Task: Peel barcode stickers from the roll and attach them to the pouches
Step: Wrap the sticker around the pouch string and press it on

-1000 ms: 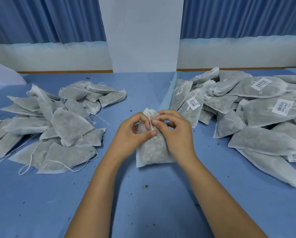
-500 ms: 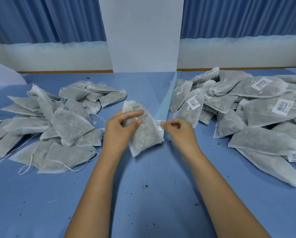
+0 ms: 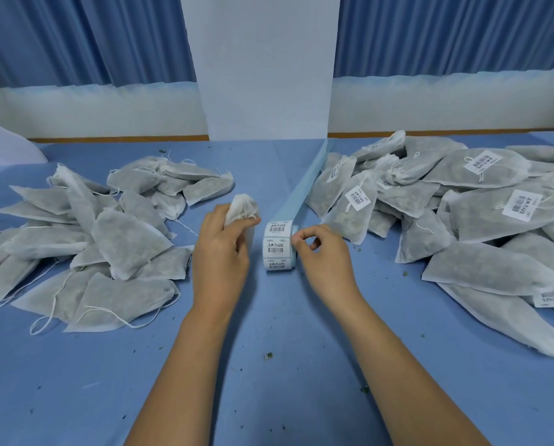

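At the far left of the table [image 3: 76, 397] lay a heap of bare pouches [image 3: 85, 246]. They were grey-white and flat, piled over one another, with their drawstrings trailing across the blue cloth.

Right of that heap, the left hand [image 3: 224, 249] was clenched round one pouch [image 3: 241, 206]. Its fingers curled about the neck, so the gathered top stuck up above the knuckles. The hand hid most of the pouch's body.

Just beside that hand, between the two hands, the roll [image 3: 278, 246] stood on the table. Three barcode stickers showed down its near face. A pale blue liner [image 3: 311, 178] ran from the top of the roll, away over the table toward the white pillar [image 3: 266, 66] at the back. Nearer the person, a few green crumbs [image 3: 269, 355] dotted the cloth.

The right hand [image 3: 323, 255] sat just right of the roll with its fingers curled in. The thumb tip lay at the roll's right edge. Whether the hand had hold of a sticker or only touched the roll could not be told.

Further right spread the labelled pouches [image 3: 455, 278], a bigger heap reaching to the frame's edge. Several lay with a white sticker [image 3: 521, 205] facing up.
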Tool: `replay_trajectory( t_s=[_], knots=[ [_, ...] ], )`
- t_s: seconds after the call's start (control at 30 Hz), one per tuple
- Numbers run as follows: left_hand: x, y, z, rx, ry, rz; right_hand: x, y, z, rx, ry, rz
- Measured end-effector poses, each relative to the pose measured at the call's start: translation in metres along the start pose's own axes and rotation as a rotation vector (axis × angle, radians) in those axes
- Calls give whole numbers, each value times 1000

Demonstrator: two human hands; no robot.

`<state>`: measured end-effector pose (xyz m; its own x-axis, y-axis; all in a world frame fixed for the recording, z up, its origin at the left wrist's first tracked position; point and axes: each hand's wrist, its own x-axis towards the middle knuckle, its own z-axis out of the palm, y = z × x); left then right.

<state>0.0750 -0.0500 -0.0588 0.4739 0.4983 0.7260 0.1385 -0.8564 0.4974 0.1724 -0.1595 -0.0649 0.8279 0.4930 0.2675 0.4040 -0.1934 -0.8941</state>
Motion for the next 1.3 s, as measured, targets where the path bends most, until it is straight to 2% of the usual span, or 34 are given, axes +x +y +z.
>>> replay_trajectory(
  t_s=[0.17, 0.43, 0.7, 0.83, 1.0, 1.3],
  knots=[
    [-3, 2, 6, -59, -143, 38, -4, -2, 2, -57, -64, -58],
    [-3, 2, 7, -80, -235, 10, -9, -8, 3, 40, 17, -121],
    [-1, -1, 4, -173, -234, 4, -5, -2, 2, -232, -47, -363],
    [1, -3, 2, -238, -244, -54, -5, -1, 1, -315, -89, -392],
    [2, -2, 1, -264, -303, -77, -5, -3, -2, -280, -157, -417],
    [2, -1, -1, -470, -302, -296, -6, -5, -1, -319, -111, -459]
  ],
)
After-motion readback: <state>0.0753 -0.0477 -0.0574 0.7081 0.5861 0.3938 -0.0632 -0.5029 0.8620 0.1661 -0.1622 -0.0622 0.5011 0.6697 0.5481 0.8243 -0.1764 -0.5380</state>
